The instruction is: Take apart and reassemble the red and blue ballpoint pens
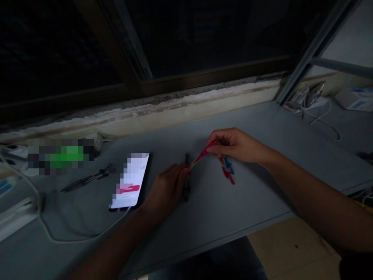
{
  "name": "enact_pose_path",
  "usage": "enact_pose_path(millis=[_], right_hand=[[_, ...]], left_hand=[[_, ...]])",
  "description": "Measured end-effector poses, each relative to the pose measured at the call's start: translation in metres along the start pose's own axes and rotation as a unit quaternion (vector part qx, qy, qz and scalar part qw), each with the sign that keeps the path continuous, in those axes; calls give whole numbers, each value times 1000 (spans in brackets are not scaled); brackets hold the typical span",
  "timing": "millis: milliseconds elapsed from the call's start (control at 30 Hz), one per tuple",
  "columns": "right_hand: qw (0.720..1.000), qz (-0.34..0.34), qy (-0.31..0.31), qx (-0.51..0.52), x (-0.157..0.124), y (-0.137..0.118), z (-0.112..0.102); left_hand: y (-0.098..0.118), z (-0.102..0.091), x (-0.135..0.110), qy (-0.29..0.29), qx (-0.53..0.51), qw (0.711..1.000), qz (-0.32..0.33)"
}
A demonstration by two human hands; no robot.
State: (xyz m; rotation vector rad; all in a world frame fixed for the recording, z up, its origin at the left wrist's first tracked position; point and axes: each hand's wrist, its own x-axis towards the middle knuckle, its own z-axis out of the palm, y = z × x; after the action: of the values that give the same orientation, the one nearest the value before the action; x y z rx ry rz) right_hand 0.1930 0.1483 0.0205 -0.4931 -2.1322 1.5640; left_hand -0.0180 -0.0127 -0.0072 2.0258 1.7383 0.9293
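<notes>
A slim red pen (200, 156) with a partly clear barrel is stretched between my two hands above the grey desk. My left hand (169, 184) is closed on its lower end, and my right hand (230, 144) pinches the upper, solid red end. Just below my right hand are small red and blue pieces (229, 171), too dim to name; whether they lie on the desk or hang from the hand, I cannot tell. A dark, pen-like thing (187, 190) lies on the desk behind my left fingers, partly covered by them.
Left of my left hand lies a lit phone (132, 182) with a white cable (87, 239) plugged in. Farther left are dark pens (84, 179) and a blurred green item (68, 155). A metal post (303, 62), cables and packets stand at the right; a window ledge (175, 101) runs behind.
</notes>
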Motion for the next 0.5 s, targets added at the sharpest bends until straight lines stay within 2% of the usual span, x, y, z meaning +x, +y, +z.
enact_pose_path(millis=[133, 233, 300, 400, 500], right_hand=[[999, -36, 39, -4, 0, 1, 2], [998, 5, 67, -9, 0, 2, 3], [998, 29, 58, -5, 0, 3, 3], [999, 16, 45, 15, 1, 3, 3], [996, 3, 91, 20, 1, 3, 4]], left_hand=[[-1, 1, 0, 10, 0, 1000, 2], [1, 2, 1, 19, 0, 1000, 9], [2, 2, 2, 19, 1, 1000, 13], [2, 3, 2, 21, -7, 1000, 15], [2, 3, 2, 27, -11, 1000, 3]])
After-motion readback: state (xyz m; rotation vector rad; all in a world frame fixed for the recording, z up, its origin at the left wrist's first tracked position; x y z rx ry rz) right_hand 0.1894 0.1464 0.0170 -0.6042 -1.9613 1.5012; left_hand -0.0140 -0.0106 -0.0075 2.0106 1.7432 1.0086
